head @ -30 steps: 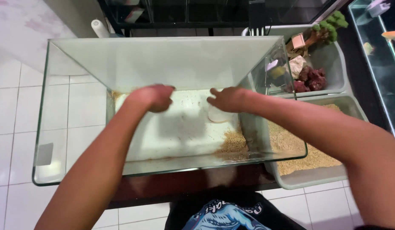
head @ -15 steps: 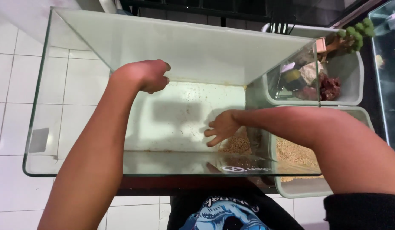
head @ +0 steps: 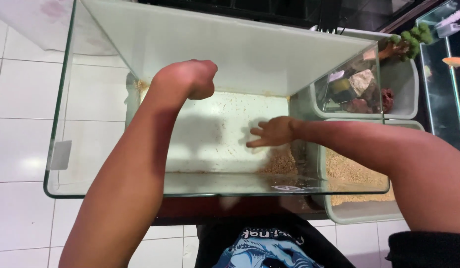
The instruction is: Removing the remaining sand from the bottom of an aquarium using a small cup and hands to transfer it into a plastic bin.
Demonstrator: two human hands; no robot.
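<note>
Compared with half a second earlier, the right hand [head: 273,133] has shifted little: it lies inside the glass tank [head: 61,124], fingers spread flat and released, on the white floor just above the sand pile [head: 279,163] in the near right corner. The left hand [head: 188,78] stays raised over the tank's middle, clenched in a fist with nothing visible in it. The floor left of the sand is bare; outside the right wall stand a sand tub [head: 361,211] and a decoration tub [head: 406,89].
</note>
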